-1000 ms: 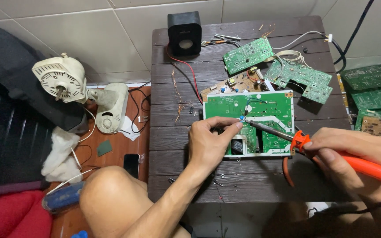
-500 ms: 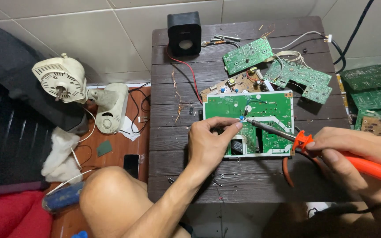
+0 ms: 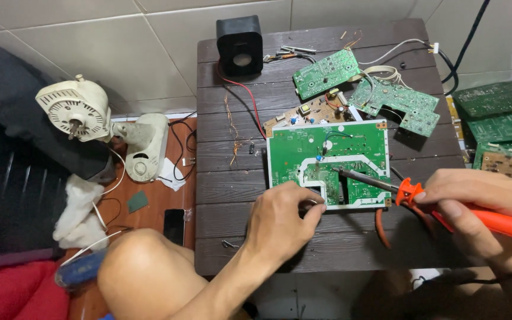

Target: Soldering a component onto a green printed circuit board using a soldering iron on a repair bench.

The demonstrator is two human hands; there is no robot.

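Note:
A large green circuit board [image 3: 351,142] lies flat on the dark wooden table [image 3: 238,178]. My left hand [image 3: 282,222] rests at the board's near left corner, fingers pinched on a thin piece of solder wire by the edge. My right hand [image 3: 481,207] grips the orange handle of a soldering iron [image 3: 434,204]. The iron's dark metal tip lies over the lower middle of the board, next to a white track.
Two smaller green boards [image 3: 327,71] [image 3: 395,104] and a brown one lie behind the big board. A black speaker [image 3: 240,37] stands at the table's far edge. More boards [image 3: 499,121] are stacked at right. A dismantled white fan [image 3: 90,121] sits on the floor at left, my knee [image 3: 143,266] below.
My left hand has slid down from the board's upper middle to its near left corner. The iron's tip has dropped from near the blue component to the lower middle.

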